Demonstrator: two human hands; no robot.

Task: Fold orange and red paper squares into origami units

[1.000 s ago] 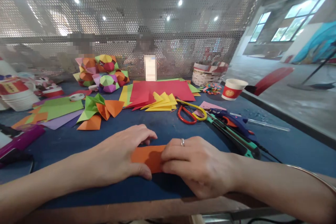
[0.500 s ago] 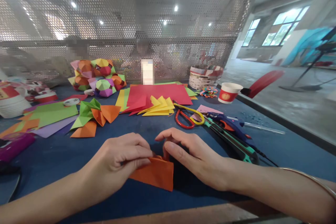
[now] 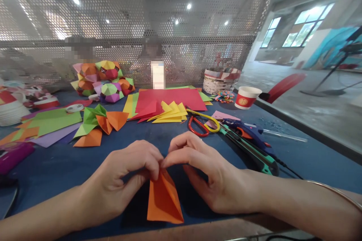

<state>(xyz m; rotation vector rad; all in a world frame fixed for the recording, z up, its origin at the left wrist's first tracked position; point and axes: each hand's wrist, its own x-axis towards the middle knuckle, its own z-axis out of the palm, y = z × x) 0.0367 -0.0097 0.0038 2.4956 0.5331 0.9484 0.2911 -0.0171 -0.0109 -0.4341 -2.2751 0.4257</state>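
Note:
A folded piece of orange paper (image 3: 164, 199) hangs near the table's front edge, its lower end spread into a pocket-like shape. My left hand (image 3: 130, 177) pinches its upper end between thumb and fingers. From the other side, the fingertips of my right hand (image 3: 203, 173) meet the same upper end, close against the left fingers; the right thumb is held lower and apart from the paper. The very tip of the paper is hidden under the fingers. Beyond my hands lie folded orange pieces (image 3: 112, 121) and a folded green piece (image 3: 92, 118).
Behind are red sheets (image 3: 175, 98), yellow folded pieces (image 3: 171, 112) and paper balls (image 3: 110, 92). Scissors (image 3: 199, 127), a green-black cutter (image 3: 246, 147), a blue glue gun (image 3: 249, 133) and a paper cup (image 3: 247, 97) stand or lie right. A purple object (image 3: 17, 156) lies left.
The orange paper has turned from lying sideways to pointing down toward me, and its fold has spread. My right fingers have moved left onto its upper end.

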